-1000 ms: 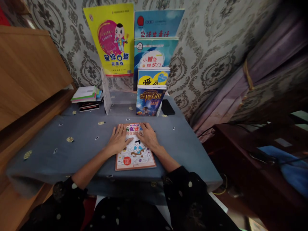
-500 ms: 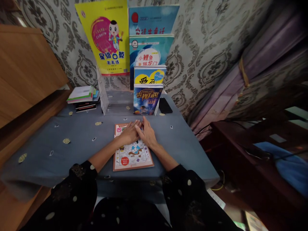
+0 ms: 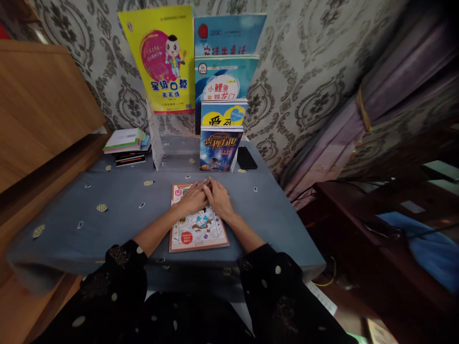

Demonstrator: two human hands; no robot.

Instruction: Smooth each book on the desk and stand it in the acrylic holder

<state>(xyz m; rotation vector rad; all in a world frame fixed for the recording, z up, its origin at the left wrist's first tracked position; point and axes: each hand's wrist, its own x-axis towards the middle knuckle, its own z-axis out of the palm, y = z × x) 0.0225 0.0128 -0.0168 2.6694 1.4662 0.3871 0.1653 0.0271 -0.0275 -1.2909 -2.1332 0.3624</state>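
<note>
A thin book with an orange-brown border and a cartoon figure on its cover lies flat near the table's front edge. Over its upper part rests my left hand, fingers stretched out flat. My right hand lies at the book's upper right, its fingers extended and partly overlapping the left fingertips. Neither hand grips anything. Together they hide part of the cover's title.
Behind the hands, a clear stand holds a yellow workbook and several upright books. A dark flat object lies right of it, a book stack left. The cloth-covered table meets a wooden cabinet.
My right hand has settled lower, its fingers now flatter and closer to the left hand. The view has shifted slightly; the book stays in place on the table.
</note>
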